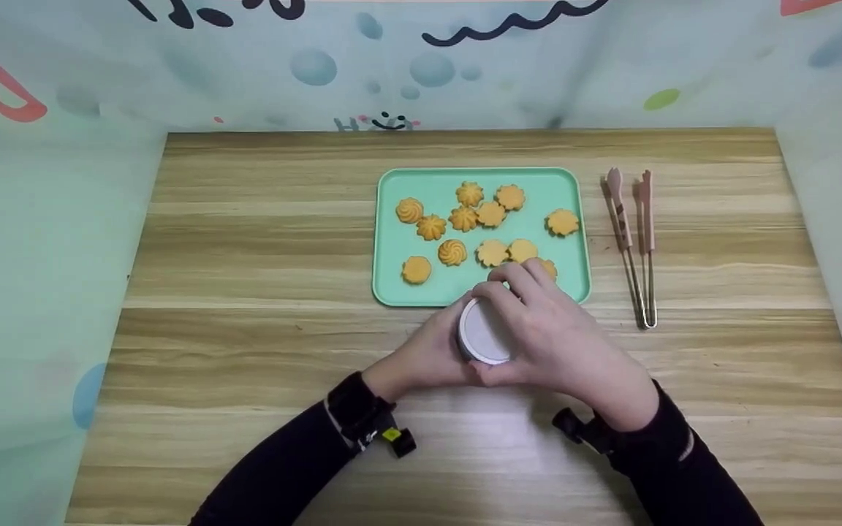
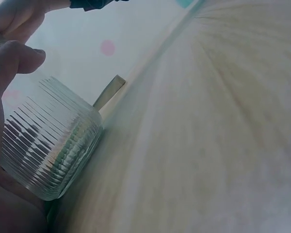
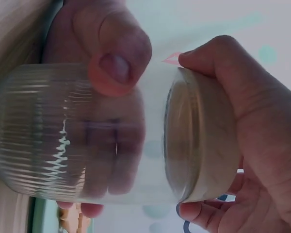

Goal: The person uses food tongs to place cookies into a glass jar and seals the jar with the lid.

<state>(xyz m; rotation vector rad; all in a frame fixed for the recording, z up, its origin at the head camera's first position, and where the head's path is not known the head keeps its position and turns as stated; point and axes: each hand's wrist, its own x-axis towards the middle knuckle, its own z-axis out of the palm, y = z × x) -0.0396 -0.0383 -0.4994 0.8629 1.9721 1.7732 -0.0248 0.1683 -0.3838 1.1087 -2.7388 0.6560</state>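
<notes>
A clear ribbed glass jar [image 3: 24,160] with a pale round lid [image 1: 485,332] stands between the two hands, its base low over the tabletop. My left hand [image 1: 428,352] grips the jar's body, thumb across the near side, fingers showing through the glass in the right wrist view. From above, my right hand [image 1: 563,340] holds the lid, thumb and fingers curled round its edge. The lid sits at the jar's mouth. Just beyond the hands lies a mint green tray [image 1: 384,252] with several flower-shaped cookies [image 1: 452,253], one partly hidden by the right fingers.
Pink-tipped metal tongs [image 1: 647,226] lie on the wooden table [image 1: 260,292], right of the tray. A patterned pale green cloth [image 1: 41,241] rises around the back and sides of the table.
</notes>
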